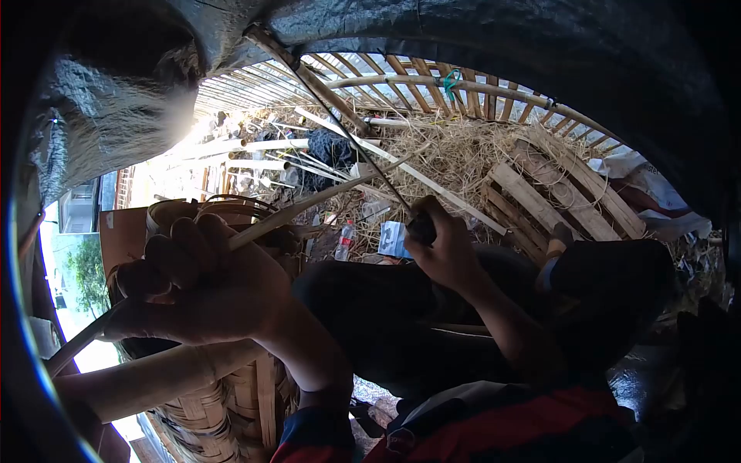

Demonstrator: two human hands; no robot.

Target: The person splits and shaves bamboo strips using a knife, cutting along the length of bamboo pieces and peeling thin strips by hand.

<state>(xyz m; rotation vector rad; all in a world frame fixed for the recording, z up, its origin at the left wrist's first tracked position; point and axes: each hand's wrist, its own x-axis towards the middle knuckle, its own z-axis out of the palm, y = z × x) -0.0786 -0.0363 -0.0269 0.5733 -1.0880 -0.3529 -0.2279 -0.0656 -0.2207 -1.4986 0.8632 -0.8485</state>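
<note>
My left hand is closed around a pale bamboo strip. The strip slants from the lower left up to a tapered tip near the centre. In my right hand is the dark handle of a long, thin tool, its slim shaft or blade pointing up and left. Whether it is a blade seen edge-on, I cannot tell. The shaft passes across the view of the strip's far end; contact between them is unclear. Below my left hand lie a thick bamboo pole and a woven bamboo basket.
A slatted wooden pallet lies on straw and shavings. Beyond is a bamboo slat fence. A plastic bottle, a blue-white packet and several bamboo lengths litter the ground. Dark sheeting hangs overhead.
</note>
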